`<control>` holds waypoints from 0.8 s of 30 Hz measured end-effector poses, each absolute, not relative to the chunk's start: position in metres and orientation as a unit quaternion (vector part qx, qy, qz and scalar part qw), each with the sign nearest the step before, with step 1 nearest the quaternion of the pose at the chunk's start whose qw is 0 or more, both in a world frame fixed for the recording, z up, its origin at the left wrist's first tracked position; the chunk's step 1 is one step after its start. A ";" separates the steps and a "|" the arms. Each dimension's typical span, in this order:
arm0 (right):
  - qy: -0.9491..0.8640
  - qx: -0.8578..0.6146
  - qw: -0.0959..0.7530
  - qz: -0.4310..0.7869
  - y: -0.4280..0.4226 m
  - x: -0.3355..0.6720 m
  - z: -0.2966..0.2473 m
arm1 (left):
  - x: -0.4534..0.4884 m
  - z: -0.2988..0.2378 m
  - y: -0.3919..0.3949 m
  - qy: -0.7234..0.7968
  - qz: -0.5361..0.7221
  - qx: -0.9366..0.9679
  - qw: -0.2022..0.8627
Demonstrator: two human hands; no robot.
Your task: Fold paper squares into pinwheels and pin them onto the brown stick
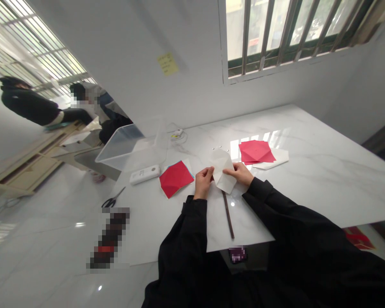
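Observation:
A creased sheet of white paper [223,164] is held up over the table between both hands. My left hand [204,182] pinches its left edge, fingers closed. On the opposite edge, my right hand [240,173] grips the paper with the thumb on top. A thin dark brown stick [228,216] lies on the table below, its upper end hidden by the paper. To the left of my left hand is a stack of red paper [176,179] with lighter sheets under it. Beyond my right hand rest creased red sheets [256,151], partly over white paper [277,159].
A clear plastic bin [128,143] stands at the table's back left, behind a white box-shaped device [144,174]. Black scissors [113,199] lie near the left edge. A small cable [178,133] sits by the wall. Two people are at another desk [35,156] on the far left.

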State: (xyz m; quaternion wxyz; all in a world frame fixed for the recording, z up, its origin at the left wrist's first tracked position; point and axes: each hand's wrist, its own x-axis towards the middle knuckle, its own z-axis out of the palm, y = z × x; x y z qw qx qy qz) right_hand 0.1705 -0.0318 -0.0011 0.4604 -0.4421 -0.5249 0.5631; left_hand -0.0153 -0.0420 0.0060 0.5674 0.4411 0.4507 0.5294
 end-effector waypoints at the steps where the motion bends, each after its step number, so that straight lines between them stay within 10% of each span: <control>1: -0.512 -0.450 0.470 0.561 -0.031 0.171 -0.001 | -0.016 0.006 -0.043 0.455 0.512 0.460 0.565; 24: -0.410 -0.440 0.531 0.597 -0.027 0.176 -0.006 | -0.014 0.017 -0.050 0.484 0.444 0.576 0.487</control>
